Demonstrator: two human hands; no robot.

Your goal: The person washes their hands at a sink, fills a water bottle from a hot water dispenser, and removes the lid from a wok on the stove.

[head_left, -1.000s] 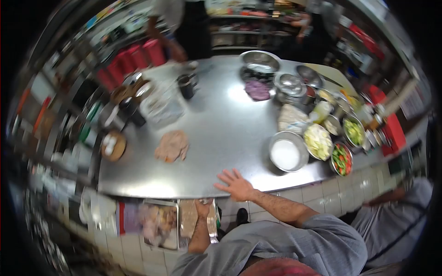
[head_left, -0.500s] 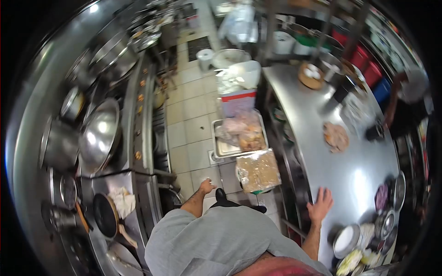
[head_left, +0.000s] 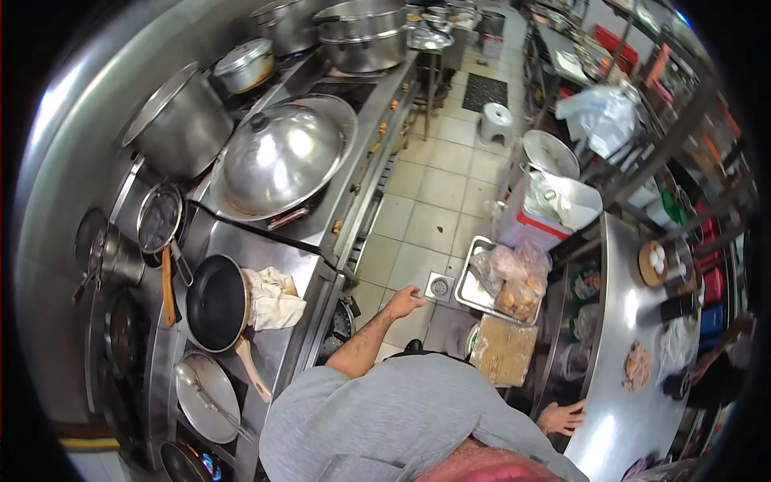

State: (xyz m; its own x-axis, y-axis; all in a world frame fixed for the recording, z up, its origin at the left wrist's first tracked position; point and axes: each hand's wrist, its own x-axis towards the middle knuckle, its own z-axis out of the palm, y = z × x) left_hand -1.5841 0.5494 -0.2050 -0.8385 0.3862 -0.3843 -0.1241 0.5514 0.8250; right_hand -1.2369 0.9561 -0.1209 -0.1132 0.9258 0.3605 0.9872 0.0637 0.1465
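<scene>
My left hand (head_left: 404,302) hangs over the tiled floor, its fingers loosely stretched with nothing in them. To its right, on the floor side, lies a metal tray (head_left: 475,303) with plastic bags of what looks like meat (head_left: 514,277). A plastic-wrapped cardboard box (head_left: 503,351) sits just in front of that tray. My right hand (head_left: 562,418) is open, fingers spread, at the near edge of the steel worktable (head_left: 618,297). On the worktable, beyond that hand, is a pale pile of raw meat (head_left: 637,365).
At left, a frying pan (head_left: 215,303) with a wooden handle sits by a crumpled cloth (head_left: 275,299). Behind it stand a domed-lid wok (head_left: 281,153) and a tall pot (head_left: 181,124). A flame (head_left: 210,466) burns at lower left. Another person's arm (head_left: 723,349) reaches in from the right.
My view has swung left, bringing the stove and pans further into sight. My right hand now appears lower, at the worktable's edge; my left hand still hangs over the floor.
</scene>
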